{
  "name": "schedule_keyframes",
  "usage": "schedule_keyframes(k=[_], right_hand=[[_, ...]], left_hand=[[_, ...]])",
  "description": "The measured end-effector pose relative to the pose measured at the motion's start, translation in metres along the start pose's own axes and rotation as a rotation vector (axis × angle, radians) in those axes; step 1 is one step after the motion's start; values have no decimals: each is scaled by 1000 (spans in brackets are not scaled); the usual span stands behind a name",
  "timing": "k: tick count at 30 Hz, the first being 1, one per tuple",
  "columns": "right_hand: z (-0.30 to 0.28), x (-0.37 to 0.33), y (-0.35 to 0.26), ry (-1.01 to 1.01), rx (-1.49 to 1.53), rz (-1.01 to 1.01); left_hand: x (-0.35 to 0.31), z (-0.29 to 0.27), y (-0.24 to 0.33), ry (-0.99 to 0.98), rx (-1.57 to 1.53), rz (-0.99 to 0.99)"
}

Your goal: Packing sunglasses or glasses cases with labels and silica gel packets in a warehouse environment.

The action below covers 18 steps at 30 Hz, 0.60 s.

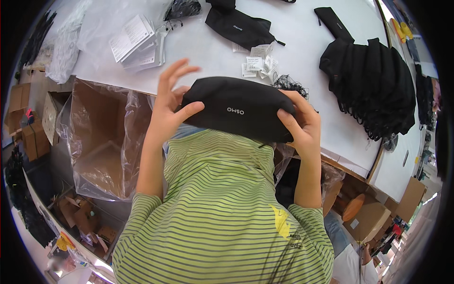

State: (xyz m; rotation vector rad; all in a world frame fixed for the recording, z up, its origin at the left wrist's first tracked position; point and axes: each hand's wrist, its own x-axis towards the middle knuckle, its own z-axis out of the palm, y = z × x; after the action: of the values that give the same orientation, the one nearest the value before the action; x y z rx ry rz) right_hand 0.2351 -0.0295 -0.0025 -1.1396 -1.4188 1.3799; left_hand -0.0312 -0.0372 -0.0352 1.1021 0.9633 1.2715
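A black fabric pouch [239, 97] with small pale lettering hangs level in front of my chest, above the near edge of the table. Its right end is gripped by my right hand [305, 118], thumb on the front face and fingers behind the top corner. At the left end, my left hand [168, 104] has its thumb lying across the front and some fingers raised and spread above the corner. The lower fingers of that hand go behind the pouch, partly hidden. A short dark pull tab dangles under the pouch's lower edge.
Beyond the pouch, the white table [198, 61] bears stacked printed leaflets [135, 40], small white packets [260, 61], black cords [293, 85] and another black pouch [236, 28]. A row of black pouches [369, 85] lies right. A plastic-lined carton [101, 137] stands at left.
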Motion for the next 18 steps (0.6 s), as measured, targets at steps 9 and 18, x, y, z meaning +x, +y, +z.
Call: schedule_keyframes(k=[9,18], right_hand=[[-8,-7,11,98,-180,-64],[-103,-14,-49,769,-608,-251]], left_hand=[[2,4,-14,9,296,102],[19,-17,-23,82,354,86]])
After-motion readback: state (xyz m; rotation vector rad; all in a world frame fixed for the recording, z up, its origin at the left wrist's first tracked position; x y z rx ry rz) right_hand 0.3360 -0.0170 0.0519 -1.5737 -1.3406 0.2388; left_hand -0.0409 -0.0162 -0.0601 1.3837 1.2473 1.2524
